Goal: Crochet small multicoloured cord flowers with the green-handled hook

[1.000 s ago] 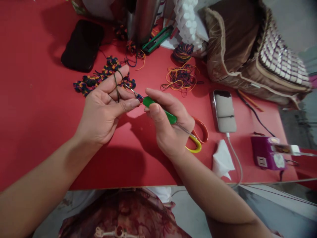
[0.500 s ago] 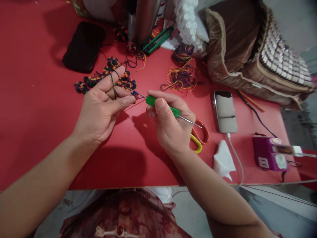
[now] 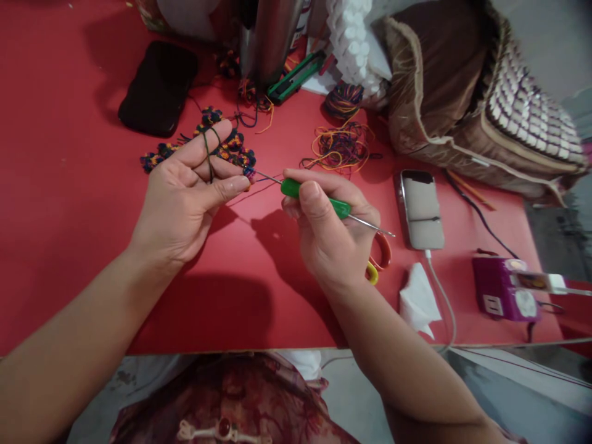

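My left hand [image 3: 185, 191] pinches a small piece of multicoloured crochet [image 3: 249, 175] between thumb and fingers. Dark yarn [image 3: 209, 148] loops around its raised index finger. In my right hand [image 3: 328, 228] is a crochet hook [image 3: 317, 197] with a green handle, held closed between thumb and fingers. The hook's thin metal shaft points left and reaches the crochet piece; its tip is too small to make out. Another metal end sticks out to the right of the handle. Behind the left hand lie several crocheted flowers [image 3: 234, 140] in dark blue, orange and green.
Scissors with orange and yellow handles [image 3: 382, 251] lie partly behind my right hand. Tangled yarn [image 3: 342, 147], a yarn ball [image 3: 343, 100], a green cutter [image 3: 296, 77] and a steel bottle [image 3: 268, 43] stand farther back. A phone [image 3: 420, 209], tissue [image 3: 420, 299] and brown bag [image 3: 416, 117] are right.
My right hand has moved right with the hook, so more of its shaft shows beside the crochet piece. My left hand has shifted slightly left.
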A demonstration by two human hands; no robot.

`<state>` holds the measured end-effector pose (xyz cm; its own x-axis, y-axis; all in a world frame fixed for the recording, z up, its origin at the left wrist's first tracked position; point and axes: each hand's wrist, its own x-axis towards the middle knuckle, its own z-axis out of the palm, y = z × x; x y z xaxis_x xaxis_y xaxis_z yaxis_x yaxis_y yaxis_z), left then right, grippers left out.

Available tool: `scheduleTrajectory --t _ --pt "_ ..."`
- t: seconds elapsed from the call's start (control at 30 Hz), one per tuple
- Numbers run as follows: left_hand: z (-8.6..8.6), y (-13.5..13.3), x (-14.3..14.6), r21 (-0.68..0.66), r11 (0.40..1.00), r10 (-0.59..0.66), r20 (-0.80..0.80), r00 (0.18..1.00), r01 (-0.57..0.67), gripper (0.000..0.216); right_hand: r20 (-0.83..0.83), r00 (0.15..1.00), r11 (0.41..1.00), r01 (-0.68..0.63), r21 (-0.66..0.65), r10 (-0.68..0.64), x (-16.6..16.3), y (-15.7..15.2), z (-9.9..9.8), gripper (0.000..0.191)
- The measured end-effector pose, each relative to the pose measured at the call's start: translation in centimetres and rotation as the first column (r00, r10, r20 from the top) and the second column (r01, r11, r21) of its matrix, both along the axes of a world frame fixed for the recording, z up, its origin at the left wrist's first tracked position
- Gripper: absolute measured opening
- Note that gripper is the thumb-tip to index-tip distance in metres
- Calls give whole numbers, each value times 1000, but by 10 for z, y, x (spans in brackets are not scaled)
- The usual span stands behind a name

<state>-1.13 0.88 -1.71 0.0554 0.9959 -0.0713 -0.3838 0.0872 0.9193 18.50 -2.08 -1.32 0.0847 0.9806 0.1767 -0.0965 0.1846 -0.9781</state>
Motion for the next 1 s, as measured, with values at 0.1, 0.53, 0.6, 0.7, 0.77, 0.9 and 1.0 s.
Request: scheduleTrajectory --t 0.1,0.53,0.6,0.7,0.77,0.9,1.0 --pt "1 2 -2 18 1000 -17 26 1000 16 52 -2 1000 1000 -1 0 1 2 1 1 17" --pt "9 4 -5 -13 996 -91 74 993 92 56 -7 1000 1000 -15 14 15 10 7 4 17" --pt "9 4 -6 -13 993 -117 88 989 119 56 9 1000 999 -15 28 15 12 8 3 21" --pt "12 5 -8 -36 991 -127 97 987 131 56 13 999 997 -30 65 29 14 11 1 25" --pt "14 5 -8 -56 987 -144 110 983 151 54 1 999 996 -48 79 48 16 12 2 23" --pt "17 7 -12 -81 969 -220 154 963 234 51 -32 996 995 -80 61 82 17 13 7 21" --pt "15 11 -17 -81 945 -298 188 936 317 50 -46 994 995 -94 44 96 17 14 11 24"
